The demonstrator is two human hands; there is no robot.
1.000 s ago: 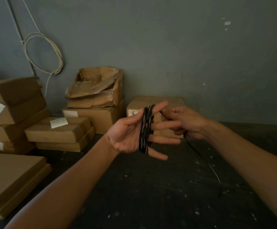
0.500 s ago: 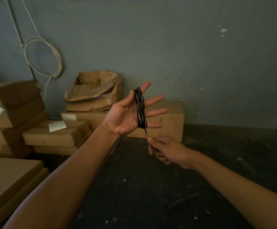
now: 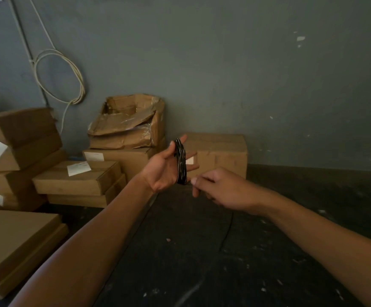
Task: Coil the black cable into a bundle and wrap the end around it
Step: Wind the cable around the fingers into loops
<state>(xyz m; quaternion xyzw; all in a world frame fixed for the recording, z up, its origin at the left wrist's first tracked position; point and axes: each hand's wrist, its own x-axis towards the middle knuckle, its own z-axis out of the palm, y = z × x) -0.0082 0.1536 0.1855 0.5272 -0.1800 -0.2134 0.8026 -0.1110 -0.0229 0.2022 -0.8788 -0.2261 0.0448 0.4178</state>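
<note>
box labels (image 3: 79, 168) white, unreadable

Left hand (image 3: 164, 171): centre, cable coil (image 3: 180, 161) looped around its fingers.
Right hand (image 3: 222, 189): just right of the coil's lower end.
Boxes (image 3: 78, 178): stacked far left, against the wall (image 3: 224, 63).
Floor (image 3: 202, 251): beneath both arms.

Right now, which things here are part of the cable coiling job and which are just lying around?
Part of the job:
black cable, wound round the left hand
right hand, feeding it

Lying about:
cardboard boxes
crumpled box
white cable on the wall
</note>
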